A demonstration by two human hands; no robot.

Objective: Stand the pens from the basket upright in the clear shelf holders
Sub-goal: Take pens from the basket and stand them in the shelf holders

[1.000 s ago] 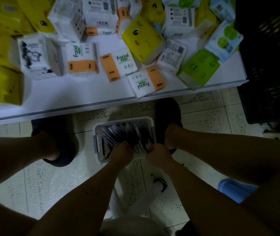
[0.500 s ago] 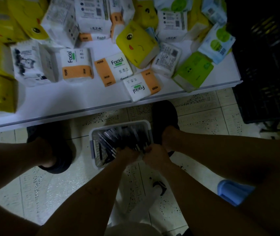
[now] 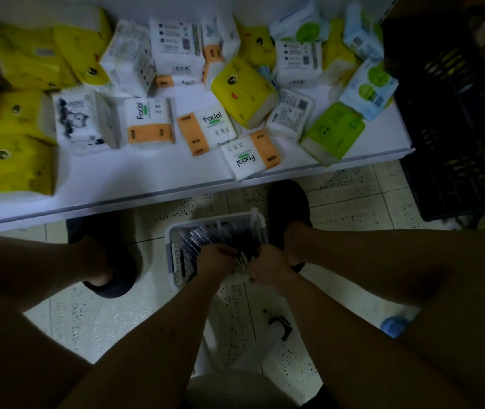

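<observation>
A white slotted basket (image 3: 173, 252) sits on the tiled floor between my feet, filled with several dark pens (image 3: 220, 231). Both hands reach down into its near side. My left hand (image 3: 216, 258) curls its fingers around a bunch of pens. Close beside it, my right hand (image 3: 267, 265) grips the same bunch, whose white-tipped ends (image 3: 244, 259) show between the two hands. No clear shelf holders are in view.
A white shelf (image 3: 146, 178) above the basket carries several tissue packs (image 3: 149, 122), yellow, orange-and-white and green. A black crate (image 3: 456, 128) stands at the right. My dark shoes (image 3: 290, 199) flank the basket. A white stool base (image 3: 264, 343) lies below.
Both hands have stayed in the basket, drawing closer together around the pens. The camera has tilted up slightly, showing more of the shelf.
</observation>
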